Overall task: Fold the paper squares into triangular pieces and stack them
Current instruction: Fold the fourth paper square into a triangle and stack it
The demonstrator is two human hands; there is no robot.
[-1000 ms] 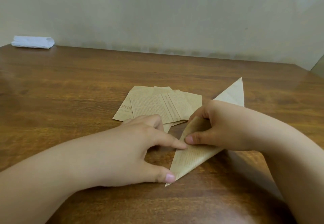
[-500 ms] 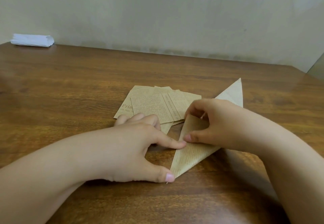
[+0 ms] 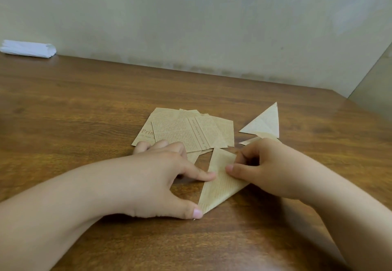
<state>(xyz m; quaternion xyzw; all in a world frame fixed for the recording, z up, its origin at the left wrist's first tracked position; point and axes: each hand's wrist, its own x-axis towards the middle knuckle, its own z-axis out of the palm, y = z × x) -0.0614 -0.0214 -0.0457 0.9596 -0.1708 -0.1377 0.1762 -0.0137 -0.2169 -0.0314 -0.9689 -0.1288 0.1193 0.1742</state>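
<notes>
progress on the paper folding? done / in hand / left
Done: folded triangles lie at the far right, at least two, overlapping. In hand: one triangle being creased flat on the table, left hand pressing its edge and corner, right hand pinching its right side. Left: a loose pile of unfolded squares behind the hands; exact count unclear.

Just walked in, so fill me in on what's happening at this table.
A person is folding printed brown paper at a wooden table. Both hands press on a folded triangle: the left hand pins its near corner and left edge, while the right hand works its right side. Unfolded squares lie just behind, and finished triangles sit to the right.
</notes>
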